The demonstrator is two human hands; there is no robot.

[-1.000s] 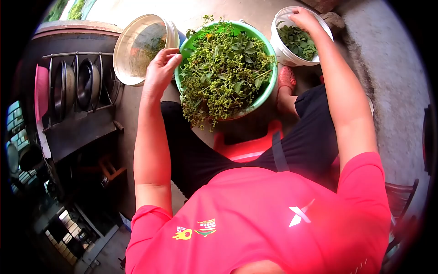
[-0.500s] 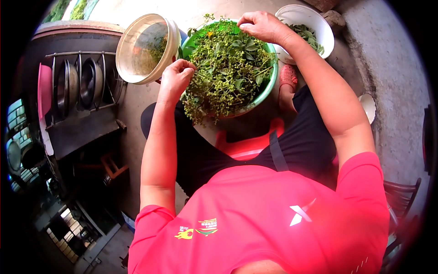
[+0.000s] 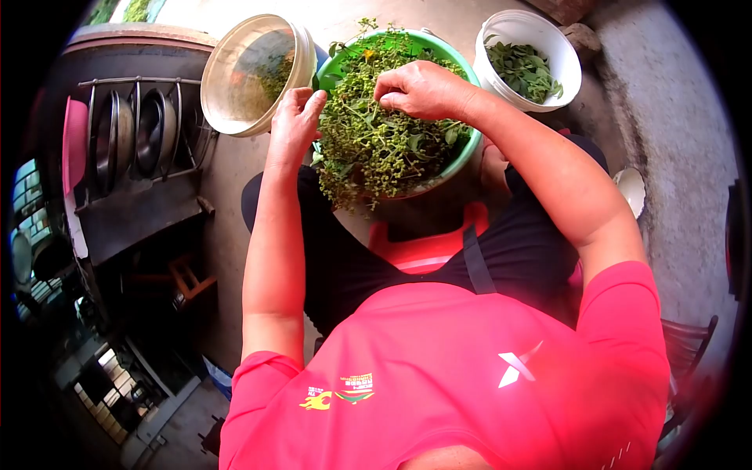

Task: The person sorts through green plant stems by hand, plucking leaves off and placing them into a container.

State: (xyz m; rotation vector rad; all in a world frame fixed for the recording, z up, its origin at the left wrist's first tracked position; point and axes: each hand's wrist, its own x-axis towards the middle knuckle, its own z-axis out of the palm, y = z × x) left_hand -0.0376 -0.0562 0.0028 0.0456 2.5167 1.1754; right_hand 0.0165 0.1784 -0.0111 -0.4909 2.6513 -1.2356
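- just past the red stool (image 3: 415, 252), the green tub (image 3: 452, 56) holds a heap of berry stems (image 3: 374, 149); some overhang its near rim and could drop to the floor if brushed.
- at the tub's left edge hangs the left hand (image 3: 294, 129), beside the stems; whether its fingers meet or pinch anything, i cannot tell.
- over the heap, the right hand (image 3: 423, 90) has thumb and forefinger close together; any grip is hidden. a hard tug might drag tangled stems out over the rim.
- beyond, on the left, the pale bucket (image 3: 227, 98) looks tilted, so a bump could tip it.
- beyond, on the right, the white bucket (image 3: 567, 56) holds loose leaves (image 3: 521, 72); a knock at its rim might spill them.
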